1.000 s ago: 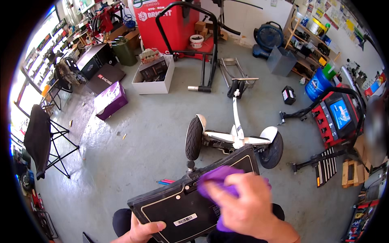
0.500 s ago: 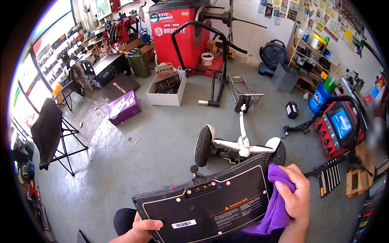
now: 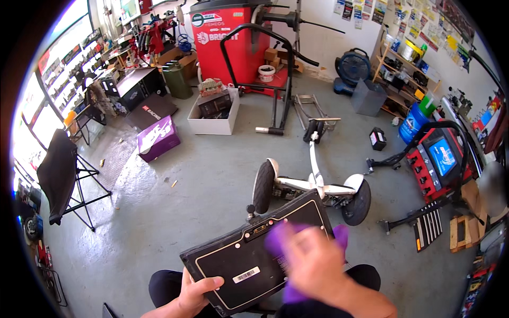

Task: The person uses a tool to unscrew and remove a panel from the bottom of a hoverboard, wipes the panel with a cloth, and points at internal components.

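Note:
I grip a flat black panel (image 3: 222, 259), with a barcode label and a recessed connector, at its lower left with my left hand (image 3: 196, 291), thumb on its face. It is tilted, right end higher, with a small black knob (image 3: 251, 212) at its upper edge. My right hand (image 3: 313, 265), blurred by motion, is closed on a purple cloth (image 3: 340, 238) over the panel's right half, hiding part of it. Just beyond, a white two-wheeled self-balancing scooter (image 3: 313, 153) lies on the floor with black tyres.
Around the grey floor (image 3: 132, 222) stand a folding chair (image 3: 55, 175), purple box (image 3: 159, 138), white carton (image 3: 212, 124), red cabinet (image 3: 222, 58), metal frame (image 3: 307, 111), blue fan (image 3: 352, 71), small black battery (image 3: 377, 139), blue bucket (image 3: 415, 122), red machine (image 3: 432, 169) and wooden pallet (image 3: 458, 233).
Since half a second ago my right hand has moved with the cloth from the panel's right edge leftward onto its face. The panel's right end has risen and shifted left.

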Tool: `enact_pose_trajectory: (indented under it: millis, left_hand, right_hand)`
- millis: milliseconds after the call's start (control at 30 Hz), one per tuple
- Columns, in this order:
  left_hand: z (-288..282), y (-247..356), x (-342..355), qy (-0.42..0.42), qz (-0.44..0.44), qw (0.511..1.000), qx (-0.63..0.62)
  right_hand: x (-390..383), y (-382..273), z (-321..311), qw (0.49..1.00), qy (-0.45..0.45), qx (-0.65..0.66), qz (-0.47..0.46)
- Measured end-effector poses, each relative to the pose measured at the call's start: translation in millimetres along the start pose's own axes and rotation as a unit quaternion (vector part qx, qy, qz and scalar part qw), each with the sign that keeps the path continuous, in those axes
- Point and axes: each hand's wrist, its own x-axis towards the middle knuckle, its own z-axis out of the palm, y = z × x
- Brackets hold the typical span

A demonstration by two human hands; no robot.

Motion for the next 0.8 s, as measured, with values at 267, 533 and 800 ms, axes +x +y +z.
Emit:
enact_pose_trajectory:
  millis: [267,533,800]
  left_hand:
    - [-7.8,-14.5,1.4,0.02,0.065,0.997,0.04]
    - [-2.5,-17.9,-3.4,-0.011,0.125,0.982,0.142]
    - [-8.5,-27.3,-2.5,-0.075,0.142,0.972,0.171]
  right_hand:
    - [23.5,-33.8,25.4,0.999,0.012,0.018,-0.035]
    - [28.6,-44.7,22.1,0.985,0.021,0.127,-0.119]
    - [28.6,-53.9,14.3,0.973,0.027,0.177,-0.145]
